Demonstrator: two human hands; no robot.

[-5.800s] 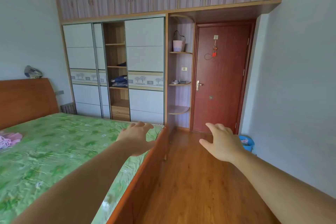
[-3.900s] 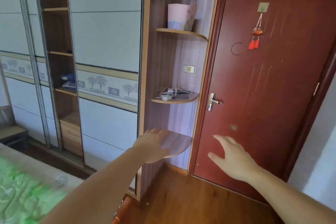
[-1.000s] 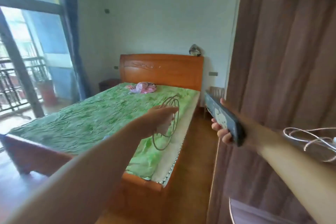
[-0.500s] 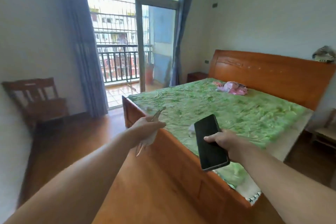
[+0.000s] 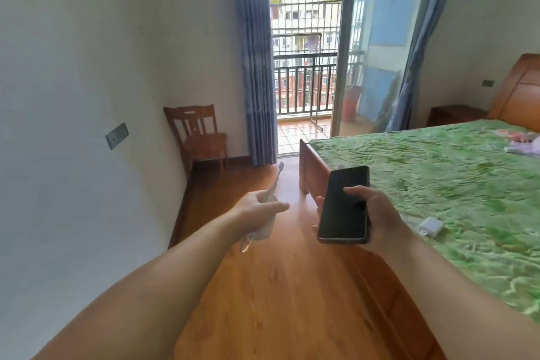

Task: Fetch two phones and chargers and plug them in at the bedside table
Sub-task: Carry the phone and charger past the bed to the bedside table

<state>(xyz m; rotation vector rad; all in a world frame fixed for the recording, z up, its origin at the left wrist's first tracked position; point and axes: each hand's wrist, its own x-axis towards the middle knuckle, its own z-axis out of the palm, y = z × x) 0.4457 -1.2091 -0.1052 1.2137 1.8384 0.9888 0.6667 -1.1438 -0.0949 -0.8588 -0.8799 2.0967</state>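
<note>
My right hand (image 5: 377,216) grips a black phone (image 5: 344,204) with its dark screen facing up, held over the wooden floor beside the bed's footboard. My left hand (image 5: 257,210) is closed on a white charger (image 5: 267,228); its cable sticks up past my fingers and a loop hangs below. A second white charger (image 5: 431,226) lies on the green bedspread just right of my right hand. The dark wooden bedside table (image 5: 451,115) stands far off at the right, by the headboard.
The bed (image 5: 438,178) with its wooden footboard fills the right side. A wooden chair (image 5: 198,134) stands against the left wall by blue curtains (image 5: 257,67). An open balcony door (image 5: 304,67) lies straight ahead. Wooden floor (image 5: 277,286) runs between wall and bed.
My view has swung left, from the bed and headboard toward the balcony door and chair. The phone has risen in front of me, and the charger stays in my left hand.
</note>
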